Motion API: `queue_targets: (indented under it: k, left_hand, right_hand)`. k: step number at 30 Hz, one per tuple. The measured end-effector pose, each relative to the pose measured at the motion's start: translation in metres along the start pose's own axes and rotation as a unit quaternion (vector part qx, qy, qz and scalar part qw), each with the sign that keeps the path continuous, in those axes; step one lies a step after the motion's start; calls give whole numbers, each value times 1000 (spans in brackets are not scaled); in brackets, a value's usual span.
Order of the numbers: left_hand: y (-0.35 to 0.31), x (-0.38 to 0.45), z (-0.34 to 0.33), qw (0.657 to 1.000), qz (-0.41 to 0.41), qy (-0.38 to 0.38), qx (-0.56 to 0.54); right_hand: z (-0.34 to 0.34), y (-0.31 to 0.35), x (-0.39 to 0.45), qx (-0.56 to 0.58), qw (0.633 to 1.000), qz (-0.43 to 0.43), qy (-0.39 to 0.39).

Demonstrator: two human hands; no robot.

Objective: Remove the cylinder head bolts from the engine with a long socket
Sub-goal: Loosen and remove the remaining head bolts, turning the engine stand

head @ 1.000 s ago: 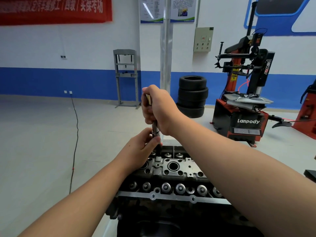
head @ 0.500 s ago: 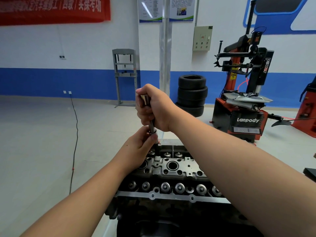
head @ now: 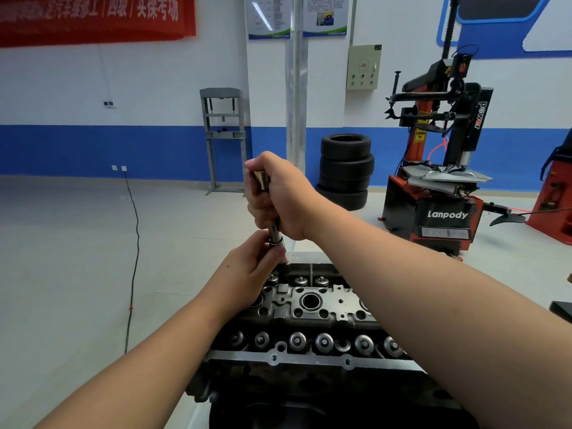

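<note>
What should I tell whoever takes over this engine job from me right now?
Right hand: gripped around the upper part of the long socket tool, which stands upright.
Left hand: fingers pinch the tool's lower end, just above the far left of the cylinder head.
Done: cannot tell whether any bolt is out; none lies loose in view.
Left: work this bolt out, then the other head bolts. The tool's tip is hidden behind the left hand's fingers, so check its seating.
</note>
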State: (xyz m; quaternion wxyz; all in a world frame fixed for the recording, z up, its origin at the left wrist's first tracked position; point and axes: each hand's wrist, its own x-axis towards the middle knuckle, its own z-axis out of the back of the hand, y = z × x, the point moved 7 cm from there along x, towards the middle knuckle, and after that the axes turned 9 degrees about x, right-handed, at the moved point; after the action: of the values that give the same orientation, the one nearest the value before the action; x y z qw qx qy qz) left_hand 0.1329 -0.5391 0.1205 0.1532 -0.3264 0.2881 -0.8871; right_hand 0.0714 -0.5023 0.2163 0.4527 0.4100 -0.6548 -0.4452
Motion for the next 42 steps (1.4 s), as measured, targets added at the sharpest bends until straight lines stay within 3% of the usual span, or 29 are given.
queue_targets:
  k: [11, 13, 18, 21, 25, 30, 32, 38, 42]
  left_hand:
    - [6, 2, -6, 999, 21, 31, -10]
    - [7, 1, -5, 999, 21, 29, -14]
    - [-3, 1, 0, 999, -2, 5, 32]
    - [-7, 1, -1, 999, -12, 3, 36]
    - [-2, 2, -4, 1000, -2, 10, -22]
    - [0, 1, -8, 999, 3, 44, -26]
    - [0, 2, -5, 999, 5, 29, -23]
    - [-2, 4, -2, 1000, 0, 3, -27]
    - [3, 5, -4, 998, 5, 15, -56]
  right_hand:
    - [3, -5, -3, -1, 996, -76, 41]
    - [5, -2, -5, -24, 998, -60, 3]
    - [12, -3, -24, -94, 974, 70, -194]
    - [9, -2, -27, -99, 957, 135, -239]
    - [5, 0, -12, -83, 970, 110, -199]
    - [8, -6, -9, 25, 999, 2, -37]
    - [7, -8, -12, 30, 999, -3, -20]
    - [26, -4, -34, -43, 966, 213, -137]
    - [27, -3, -39, -123, 943, 266, -156]
